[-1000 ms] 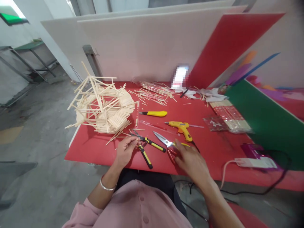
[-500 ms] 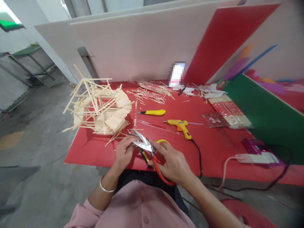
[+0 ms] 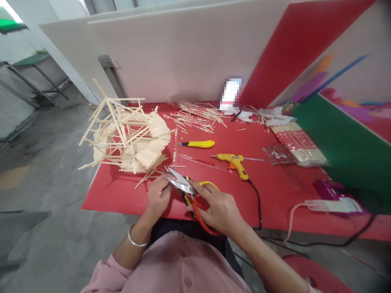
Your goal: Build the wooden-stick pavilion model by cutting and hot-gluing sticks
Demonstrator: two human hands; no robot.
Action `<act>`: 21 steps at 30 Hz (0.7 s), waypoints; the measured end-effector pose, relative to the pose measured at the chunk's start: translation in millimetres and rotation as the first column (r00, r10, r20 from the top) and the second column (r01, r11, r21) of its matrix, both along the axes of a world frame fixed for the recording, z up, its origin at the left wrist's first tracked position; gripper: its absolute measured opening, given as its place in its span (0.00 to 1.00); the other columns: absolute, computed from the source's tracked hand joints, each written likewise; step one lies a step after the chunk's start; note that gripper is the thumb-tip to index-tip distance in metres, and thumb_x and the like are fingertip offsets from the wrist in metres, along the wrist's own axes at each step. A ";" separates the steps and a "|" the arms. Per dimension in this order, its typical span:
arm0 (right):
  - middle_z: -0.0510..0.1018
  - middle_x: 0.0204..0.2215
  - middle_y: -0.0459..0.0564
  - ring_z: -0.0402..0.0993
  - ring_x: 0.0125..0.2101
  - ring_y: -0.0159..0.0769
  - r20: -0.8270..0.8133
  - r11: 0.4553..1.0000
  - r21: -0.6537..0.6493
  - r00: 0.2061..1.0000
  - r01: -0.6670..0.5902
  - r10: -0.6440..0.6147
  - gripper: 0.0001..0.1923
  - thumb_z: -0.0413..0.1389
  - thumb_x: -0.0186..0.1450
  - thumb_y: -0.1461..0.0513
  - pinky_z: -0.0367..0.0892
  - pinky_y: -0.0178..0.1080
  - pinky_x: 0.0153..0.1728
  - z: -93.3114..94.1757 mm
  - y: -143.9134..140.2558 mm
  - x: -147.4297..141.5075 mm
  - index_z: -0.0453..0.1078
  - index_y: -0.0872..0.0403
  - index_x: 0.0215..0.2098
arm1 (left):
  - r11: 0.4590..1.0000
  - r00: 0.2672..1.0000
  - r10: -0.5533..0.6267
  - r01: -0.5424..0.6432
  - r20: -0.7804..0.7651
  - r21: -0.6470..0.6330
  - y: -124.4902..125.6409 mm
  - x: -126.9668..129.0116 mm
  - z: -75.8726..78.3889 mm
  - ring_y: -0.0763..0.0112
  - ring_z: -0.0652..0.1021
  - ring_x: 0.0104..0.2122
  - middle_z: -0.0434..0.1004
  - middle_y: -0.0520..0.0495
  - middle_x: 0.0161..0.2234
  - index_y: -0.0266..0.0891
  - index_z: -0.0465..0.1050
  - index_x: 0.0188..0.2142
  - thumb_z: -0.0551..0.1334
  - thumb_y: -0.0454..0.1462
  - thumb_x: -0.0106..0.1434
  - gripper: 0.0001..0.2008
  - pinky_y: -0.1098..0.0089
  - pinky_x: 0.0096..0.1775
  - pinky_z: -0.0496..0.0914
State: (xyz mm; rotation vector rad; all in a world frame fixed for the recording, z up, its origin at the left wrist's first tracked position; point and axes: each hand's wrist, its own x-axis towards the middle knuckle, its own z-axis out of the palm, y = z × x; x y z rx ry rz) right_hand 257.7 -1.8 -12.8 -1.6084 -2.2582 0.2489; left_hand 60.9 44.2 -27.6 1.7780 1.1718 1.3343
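My right hand (image 3: 221,207) is wrapped round the red and yellow handles of a pair of scissors (image 3: 183,185). The blades are parted and point toward my left hand (image 3: 159,197), whose fingers are pinched together at the blade tips. What those fingers hold is too small to make out. Beneath the scissors lies a black and yellow tool (image 3: 185,198), partly hidden. Beyond my left hand stands a stick model (image 3: 131,138) built of thin wooden sticks, with several loose sticks (image 3: 151,173) at its base.
A yellow craft knife (image 3: 200,144) and a yellow glue gun (image 3: 233,162) with a black cord lie on the red table (image 3: 275,203). Loose sticks and wrappers (image 3: 198,118), a lit phone (image 3: 230,94) and packed sticks (image 3: 301,144) are farther back. A white power strip (image 3: 332,205) sits at right.
The scissors and my right hand have shifted slightly left, with the blades nearer my left fingers. My left hand has hardly moved. The view has tilted a little.
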 end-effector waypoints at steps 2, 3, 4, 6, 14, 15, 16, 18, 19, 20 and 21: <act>0.77 0.38 0.52 0.76 0.35 0.39 -0.017 1.000 0.002 1.000 -0.011 0.011 0.28 0.54 0.63 0.48 0.63 0.34 0.25 -1.4 0.5 -0.8 0.64 0.50 0.58 | 1.000 1.000 -0.010 0.010 -0.004 -0.014 0.3 -0.7 -0.2 0.68 0.78 0.35 0.80 0.47 0.33 0.39 0.76 0.32 0.57 0.31 0.62 0.09 0.69 0.38 0.72; 0.77 0.39 0.52 0.76 0.35 0.39 -0.027 1.000 0.003 1.000 -0.017 0.017 0.28 0.54 0.63 0.48 0.64 0.34 0.25 -2.3 0.6 -1.1 0.64 0.51 0.58 | 1.000 1.000 -0.017 0.017 -0.007 -0.024 0.3 -1.2 -0.1 0.68 0.78 0.35 0.79 0.47 0.32 0.39 0.76 0.32 0.56 0.31 0.62 0.09 0.69 0.38 0.72; 0.77 0.39 0.53 0.76 0.34 0.39 -0.034 1.000 0.005 0.999 -0.022 0.022 0.28 0.54 0.63 0.49 0.65 0.35 0.26 -3.3 0.6 -1.4 0.64 0.51 0.58 | 0.999 1.000 -0.022 0.022 -0.011 -0.033 0.2 -1.7 -0.1 0.68 0.78 0.35 0.79 0.47 0.32 0.39 0.76 0.31 0.56 0.31 0.62 0.10 0.69 0.38 0.71; 0.77 0.40 0.54 0.75 0.35 0.38 -0.041 0.999 0.011 0.999 -0.030 0.030 0.28 0.54 0.63 0.51 0.66 0.35 0.27 -5.6 0.3 -1.9 0.63 0.52 0.59 | 0.998 0.999 -0.030 0.029 -0.018 -0.056 0.0 -2.6 0.1 0.68 0.78 0.35 0.79 0.47 0.32 0.39 0.76 0.32 0.55 0.30 0.62 0.11 0.69 0.39 0.71; 0.79 0.38 0.55 0.77 0.34 0.40 -0.012 0.999 0.024 0.999 -0.045 0.045 0.27 0.52 0.65 0.52 0.66 0.35 0.27 -13.2 -1.7 -1.5 0.62 0.53 0.60 | 0.995 0.997 -0.059 0.054 -0.056 -0.080 1.2 -1.6 4.4 0.66 0.77 0.32 0.79 0.47 0.30 0.40 0.76 0.31 0.56 0.32 0.61 0.10 0.68 0.36 0.71; 0.79 0.38 0.55 0.77 0.34 0.40 -0.007 0.999 0.017 0.999 -0.045 0.045 0.28 0.52 0.65 0.50 0.66 0.35 0.27 -13.7 -2.2 -1.3 0.61 0.53 0.60 | 0.995 0.996 -0.065 0.060 -0.060 -0.083 1.6 -1.1 5.2 0.67 0.77 0.32 0.79 0.47 0.30 0.40 0.76 0.31 0.55 0.32 0.61 0.10 0.68 0.35 0.70; 0.79 0.38 0.55 0.77 0.34 0.40 -0.004 0.999 0.009 0.999 -0.044 0.044 0.29 0.52 0.65 0.49 0.66 0.35 0.27 -14.3 -2.6 -1.1 0.61 0.54 0.60 | 0.994 0.995 -0.070 0.064 -0.064 -0.084 1.9 -0.5 5.8 0.67 0.77 0.31 0.79 0.47 0.30 0.40 0.76 0.31 0.55 0.31 0.61 0.10 0.68 0.35 0.70; 0.79 0.40 0.56 0.77 0.35 0.41 0.000 0.999 -0.002 0.999 -0.040 0.040 0.31 0.51 0.66 0.47 0.66 0.35 0.28 -15.5 -3.6 -0.8 0.60 0.54 0.61 | 0.995 0.995 -0.073 0.068 -0.070 -0.078 2.5 0.5 6.3 0.68 0.76 0.30 0.78 0.48 0.28 0.39 0.75 0.30 0.55 0.32 0.61 0.10 0.69 0.34 0.70; 0.79 0.40 0.56 0.77 0.36 0.41 0.002 0.999 -0.004 0.999 -0.038 0.038 0.31 0.50 0.66 0.46 0.67 0.36 0.28 -16.2 -4.0 -0.7 0.60 0.54 0.61 | 0.995 0.995 -0.074 0.069 -0.073 -0.074 2.7 0.9 6.1 0.68 0.75 0.29 0.77 0.48 0.28 0.39 0.75 0.29 0.55 0.32 0.62 0.10 0.70 0.33 0.69; 0.79 0.41 0.56 0.77 0.36 0.41 0.004 0.999 -0.005 0.999 -0.036 0.036 0.31 0.50 0.66 0.46 0.67 0.36 0.29 -17.1 -4.5 -0.6 0.60 0.54 0.61 | 0.995 0.994 -0.076 0.071 -0.075 -0.072 2.7 1.4 5.8 0.69 0.75 0.28 0.77 0.49 0.27 0.39 0.75 0.28 0.55 0.33 0.62 0.10 0.70 0.33 0.69; 0.79 0.40 0.56 0.77 0.36 0.41 0.007 0.999 -0.003 0.999 -0.034 0.034 0.31 0.49 0.66 0.46 0.67 0.36 0.29 -18.2 -5.0 -0.4 0.60 0.54 0.61 | 0.995 0.994 -0.081 0.075 -0.076 -0.072 2.7 1.8 5.4 0.69 0.75 0.28 0.76 0.49 0.27 0.39 0.74 0.28 0.55 0.33 0.62 0.10 0.70 0.33 0.69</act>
